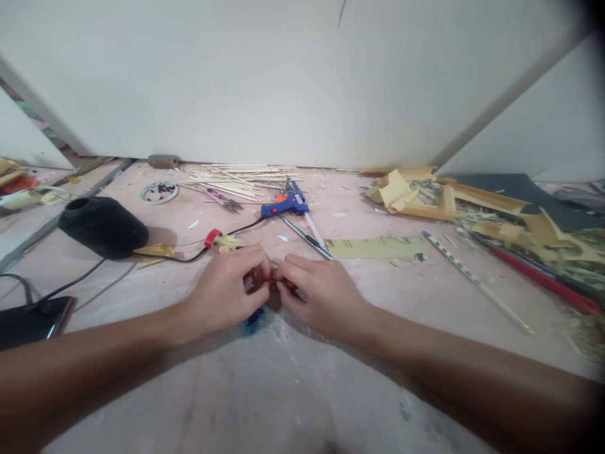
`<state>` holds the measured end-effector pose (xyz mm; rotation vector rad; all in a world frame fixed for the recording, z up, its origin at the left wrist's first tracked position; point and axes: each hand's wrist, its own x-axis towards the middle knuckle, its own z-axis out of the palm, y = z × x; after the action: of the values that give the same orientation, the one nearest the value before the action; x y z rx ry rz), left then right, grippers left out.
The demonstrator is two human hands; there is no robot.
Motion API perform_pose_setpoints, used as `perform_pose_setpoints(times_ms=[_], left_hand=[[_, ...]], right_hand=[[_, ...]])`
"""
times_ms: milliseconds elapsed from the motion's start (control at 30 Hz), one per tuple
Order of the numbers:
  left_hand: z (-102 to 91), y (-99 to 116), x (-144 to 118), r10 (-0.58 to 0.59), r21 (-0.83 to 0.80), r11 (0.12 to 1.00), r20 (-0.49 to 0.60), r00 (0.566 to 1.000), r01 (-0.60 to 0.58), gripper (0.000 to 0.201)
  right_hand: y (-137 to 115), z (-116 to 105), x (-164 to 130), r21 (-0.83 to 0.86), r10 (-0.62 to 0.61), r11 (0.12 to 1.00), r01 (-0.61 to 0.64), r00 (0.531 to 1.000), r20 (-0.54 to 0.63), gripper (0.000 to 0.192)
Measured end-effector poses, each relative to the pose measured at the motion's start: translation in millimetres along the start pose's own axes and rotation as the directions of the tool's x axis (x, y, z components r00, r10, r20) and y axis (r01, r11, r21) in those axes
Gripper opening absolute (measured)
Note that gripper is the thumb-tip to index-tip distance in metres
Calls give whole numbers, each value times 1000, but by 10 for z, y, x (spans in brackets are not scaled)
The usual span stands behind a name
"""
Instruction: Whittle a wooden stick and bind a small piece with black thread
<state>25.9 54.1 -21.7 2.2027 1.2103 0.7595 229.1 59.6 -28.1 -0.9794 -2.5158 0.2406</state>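
My left hand [236, 280] and my right hand [316, 293] meet at the middle of the work surface, fingertips nearly touching. Both are closed in a pinch around something small and brownish [273, 277]; the fingers hide most of it, so its kind does not show. Just behind my hands lie a blue glue gun [286, 205] with a glue stick [314, 228] at its back, and a slim craft knife [307, 238]. A yellowish strip of sandpaper [373, 247] is beyond my right hand. A red-capped item [213, 238] sits by my left knuckles, partly hidden.
Thin wooden sticks [231, 180], small pink-handled snips [224, 200] and a lid with dark bits [159, 192] lie at the back. A black thread cone [103, 227] and a phone [38, 321] are left. A patterned pencil [477, 282], red-handled tool [543, 277] and scraps [406, 192] are right.
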Motion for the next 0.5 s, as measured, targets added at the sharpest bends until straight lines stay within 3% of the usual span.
perform_pose_setpoints(times_ms=[167, 500], left_hand=[[-2, -11, 5, -44, -80, 996, 7, 999, 45, 15], [-49, 43, 19, -21, 99, 995, 11, 1000, 20, 16]], right_hand=[[-3, -2, -17, 30, -6, 1000, 7, 999, -37, 9], [-4, -15, -17, 19, -10, 1000, 11, 999, -32, 7]])
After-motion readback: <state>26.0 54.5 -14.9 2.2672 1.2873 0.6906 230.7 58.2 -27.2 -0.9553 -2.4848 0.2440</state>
